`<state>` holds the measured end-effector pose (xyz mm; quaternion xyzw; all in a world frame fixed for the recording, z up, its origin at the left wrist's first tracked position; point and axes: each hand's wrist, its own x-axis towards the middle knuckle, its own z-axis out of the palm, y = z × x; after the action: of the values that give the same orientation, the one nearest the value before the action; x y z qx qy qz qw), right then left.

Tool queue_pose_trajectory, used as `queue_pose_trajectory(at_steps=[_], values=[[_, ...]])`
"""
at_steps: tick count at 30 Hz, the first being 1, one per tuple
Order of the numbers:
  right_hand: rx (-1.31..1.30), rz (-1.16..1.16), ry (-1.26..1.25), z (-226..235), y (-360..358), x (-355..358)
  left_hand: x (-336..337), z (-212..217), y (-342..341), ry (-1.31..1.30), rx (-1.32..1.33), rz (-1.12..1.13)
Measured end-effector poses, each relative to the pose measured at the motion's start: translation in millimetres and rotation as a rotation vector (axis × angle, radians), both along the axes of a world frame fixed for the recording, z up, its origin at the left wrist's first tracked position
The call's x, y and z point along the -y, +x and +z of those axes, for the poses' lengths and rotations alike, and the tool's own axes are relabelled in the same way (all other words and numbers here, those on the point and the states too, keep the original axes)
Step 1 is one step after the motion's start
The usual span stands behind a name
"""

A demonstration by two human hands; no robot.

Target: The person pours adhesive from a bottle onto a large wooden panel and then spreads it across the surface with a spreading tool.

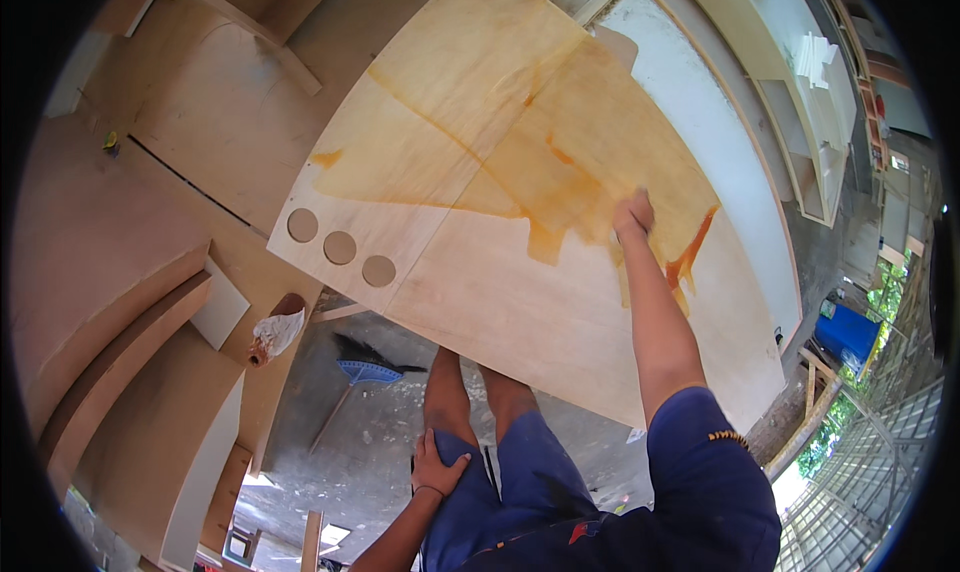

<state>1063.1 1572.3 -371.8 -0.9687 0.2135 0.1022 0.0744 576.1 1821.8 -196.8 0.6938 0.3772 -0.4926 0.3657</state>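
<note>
A large pale plywood panel [480,302] lies in front of me, with three round cut-outs [339,248] near its left corner. Amber liquid [540,182] is spread over much of its far and middle part, with ragged wet edges. A thicker orange streak [692,250] runs to the right of my right forearm. My right hand [634,215] is closed and pressed down at the border of the wet area; whatever it grips is hidden and blurred. My left hand [437,469] rests on my thigh with its fingers apart, holding nothing.
Beyond the panel's right edge lies a white board [690,102]. A blue broom [368,372] lies on the grey floor by my legs. At left are a bottle-like item with white wrapping [275,330] and curved wooden pieces [130,342]. A blue drum [846,334] stands at far right.
</note>
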Motion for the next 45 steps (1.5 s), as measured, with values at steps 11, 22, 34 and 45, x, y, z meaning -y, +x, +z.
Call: queue_pose_trajectory(at_steps=[11,22,34,45], values=[[-0.348,1.131,0.024,65.9,50.2,-282.3,-15.7,-6.8,-20.1,-0.007,0.024,0.117],[-0.459,0.819,0.12,53.9,-97.1,34.9,-62.7,35.6,-26.6,-0.005,0.286,0.26],[-0.189,0.047,0.402,15.8,-36.6,-280.3,-81.0,47.9,-16.3,0.003,0.037,0.07],[-0.284,0.668,0.217,46.0,9.3,-521.1,-87.3,47.3,-22.3,-0.016,0.047,0.189]])
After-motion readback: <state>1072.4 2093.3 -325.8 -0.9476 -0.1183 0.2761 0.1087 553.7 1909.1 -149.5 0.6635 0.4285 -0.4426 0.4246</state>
